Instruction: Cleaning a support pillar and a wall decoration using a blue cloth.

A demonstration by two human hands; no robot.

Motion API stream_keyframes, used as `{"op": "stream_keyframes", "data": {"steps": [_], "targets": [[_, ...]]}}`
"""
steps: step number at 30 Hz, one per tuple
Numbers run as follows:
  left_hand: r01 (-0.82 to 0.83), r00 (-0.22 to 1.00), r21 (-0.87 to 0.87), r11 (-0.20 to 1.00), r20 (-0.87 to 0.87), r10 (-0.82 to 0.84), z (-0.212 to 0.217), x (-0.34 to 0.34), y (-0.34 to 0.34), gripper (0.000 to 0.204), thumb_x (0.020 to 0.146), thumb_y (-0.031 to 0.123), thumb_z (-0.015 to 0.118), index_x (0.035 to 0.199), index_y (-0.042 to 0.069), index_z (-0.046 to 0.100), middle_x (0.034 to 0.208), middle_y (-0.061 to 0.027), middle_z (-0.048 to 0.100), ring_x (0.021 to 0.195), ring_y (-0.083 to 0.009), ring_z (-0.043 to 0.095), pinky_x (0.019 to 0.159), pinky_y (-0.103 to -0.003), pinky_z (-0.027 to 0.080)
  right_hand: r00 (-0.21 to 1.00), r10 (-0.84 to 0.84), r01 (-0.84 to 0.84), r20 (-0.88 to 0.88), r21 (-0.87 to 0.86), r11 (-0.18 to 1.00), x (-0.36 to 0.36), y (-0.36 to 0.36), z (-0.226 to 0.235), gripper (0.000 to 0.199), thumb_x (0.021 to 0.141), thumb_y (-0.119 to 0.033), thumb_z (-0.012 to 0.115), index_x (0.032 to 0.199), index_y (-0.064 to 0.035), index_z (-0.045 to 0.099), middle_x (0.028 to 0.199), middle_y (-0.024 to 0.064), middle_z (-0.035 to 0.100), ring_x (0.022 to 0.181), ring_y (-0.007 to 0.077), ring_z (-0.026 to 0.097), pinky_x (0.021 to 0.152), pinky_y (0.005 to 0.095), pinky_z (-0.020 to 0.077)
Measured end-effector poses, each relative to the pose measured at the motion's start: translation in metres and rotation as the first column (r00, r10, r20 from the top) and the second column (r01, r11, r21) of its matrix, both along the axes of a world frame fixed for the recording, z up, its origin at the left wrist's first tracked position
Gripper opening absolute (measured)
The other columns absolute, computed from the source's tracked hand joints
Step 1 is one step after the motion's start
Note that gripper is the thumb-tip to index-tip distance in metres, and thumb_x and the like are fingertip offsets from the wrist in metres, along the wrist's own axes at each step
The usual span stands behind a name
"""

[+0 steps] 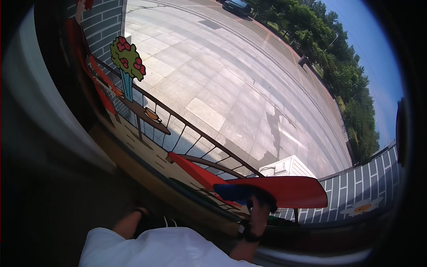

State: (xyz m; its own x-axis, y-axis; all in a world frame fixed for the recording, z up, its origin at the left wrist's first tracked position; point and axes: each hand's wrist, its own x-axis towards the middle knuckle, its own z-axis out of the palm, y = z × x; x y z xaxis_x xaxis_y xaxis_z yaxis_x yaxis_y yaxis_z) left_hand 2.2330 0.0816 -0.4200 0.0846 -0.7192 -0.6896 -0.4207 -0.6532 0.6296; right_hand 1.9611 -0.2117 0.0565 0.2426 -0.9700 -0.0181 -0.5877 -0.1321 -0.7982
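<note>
My right hand [260, 210], with a dark watch [247, 231] at its wrist, holds a blue cloth [242, 193] against a window pane. Behind the cloth, the pane carries a picture of a red lounge chair [293, 191]. My left forearm [127, 224] is bent beside my body, low and left of centre. A dark band shows near its wrist, but shadow hides the fingers, so whether they grip anything cannot be made out.
More pictures on the glass show a flower vase [127, 66], a small table [140, 111] with a cup [152, 115], and a railing [195, 129]. A curved sill [147, 164] runs below. Outside are a white box-shaped unit [291, 167], grey brick walls [362, 180], paving and trees.
</note>
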Motion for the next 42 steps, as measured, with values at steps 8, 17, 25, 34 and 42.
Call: {"op": "stream_keyframes", "data": {"steps": [8,17,25,34,42], "targets": [[-0.059,0.994,0.186,0.981,-0.078,0.074,-0.004,0.007,0.013,0.051,0.101,0.043,0.041,0.143,0.015,0.048,0.151,-0.0099,0.043,0.136,-0.0264,0.044,0.112,-0.038,0.036,0.996,0.031,-0.044,-0.086,-0.161,0.986,-0.010,-0.006,-0.017,0.031,0.089,-0.027,0.068,0.101,0.0009,0.071,0.095,0.0129,0.072,0.092,0.0254,0.067,0.086,0.0382,0.0499],[-0.102,0.979,0.270,0.957,-0.146,0.145,-0.005,0.025,0.017,0.047,0.100,0.041,0.044,0.137,0.014,0.055,0.146,-0.0107,0.049,0.132,-0.0275,0.049,0.110,-0.039,0.039,0.948,0.136,-0.194,-0.287,-0.185,0.963,-0.002,0.002,0.009,0.026,0.096,-0.030,0.062,0.105,-0.0086,0.072,0.103,0.0156,0.072,0.094,0.0335,0.069,0.086,0.0409,0.0515],[-0.136,0.960,0.329,0.934,-0.191,0.207,-0.010,0.038,0.020,0.045,0.099,0.040,0.045,0.131,0.013,0.061,0.141,-0.0115,0.055,0.129,-0.0285,0.053,0.108,-0.040,0.041,0.999,0.008,-0.008,0.039,-0.002,1.000,0.010,0.005,0.016,0.025,0.093,-0.026,0.066,0.094,-0.0021,0.072,0.088,0.0096,0.074,0.086,0.0226,0.070,0.082,0.0352,0.0516],[-0.165,0.934,0.399,0.902,-0.232,0.274,-0.009,0.068,0.026,0.043,0.098,0.038,0.048,0.125,0.012,0.068,0.135,-0.0124,0.061,0.124,-0.0295,0.058,0.105,-0.041,0.044,0.988,-0.092,0.099,0.123,-0.053,0.994,0.034,0.016,0.022,0.023,0.091,-0.023,0.069,0.090,-0.0008,0.071,0.086,0.0092,0.073,0.081,0.0208,0.069,0.076,0.0334,0.0512],[0.455,0.883,0.269,0.849,-0.015,-0.469,0.066,0.132,0.005,0.043,0.097,0.044,0.048,0.122,0.018,0.071,0.134,-0.0054,0.064,0.121,-0.0291,0.061,0.103,-0.041,0.047,0.979,-0.142,0.150,0.146,-0.042,0.988,0.046,0.022,0.010,0.026,0.093,-0.025,0.066,0.097,0.0005,0.072,0.087,0.0096,0.073,0.084,0.0199,0.069,0.078,0.0328,0.0508]]}}
